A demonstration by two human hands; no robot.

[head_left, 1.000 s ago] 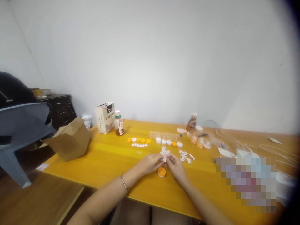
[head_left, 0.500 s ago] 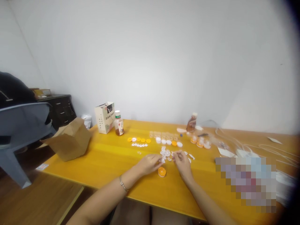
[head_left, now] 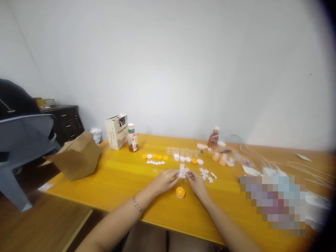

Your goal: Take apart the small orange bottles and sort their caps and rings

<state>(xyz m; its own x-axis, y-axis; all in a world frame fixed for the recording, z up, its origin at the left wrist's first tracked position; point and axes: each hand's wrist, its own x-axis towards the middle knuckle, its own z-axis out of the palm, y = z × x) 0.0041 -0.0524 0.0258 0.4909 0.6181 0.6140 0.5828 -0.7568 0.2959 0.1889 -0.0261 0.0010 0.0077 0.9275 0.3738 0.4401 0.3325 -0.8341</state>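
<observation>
My left hand [head_left: 166,179] is closed at the left edge of a heap of small white cut-out plastic pieces [head_left: 182,168], with a white piece at its pinched fingertips. From the right, my right hand [head_left: 197,182] comes up to the same heap, thumb and finger pinched on a small white piece. The fingertips of both hands are close together, so the exact grip is partly hidden. Just below them sits a round orange cup with a white base [head_left: 180,192]. Right of my right hand lies another loose group of white pieces [head_left: 204,172].
Behind the hands are rows of white and orange round caps [head_left: 188,159], clear rings [head_left: 182,152], orange and white discs [head_left: 154,156] and small white pegs [head_left: 155,162]. Drink bottles [head_left: 132,138] [head_left: 214,137], a paper bag [head_left: 117,132] and an open cardboard box [head_left: 76,155] stand farther out. Cables [head_left: 288,168] lie right.
My right hand has moved left from the right-hand group of white pieces to the heap by my left hand. My left hand has shifted slightly up. The orange cup stays put.
</observation>
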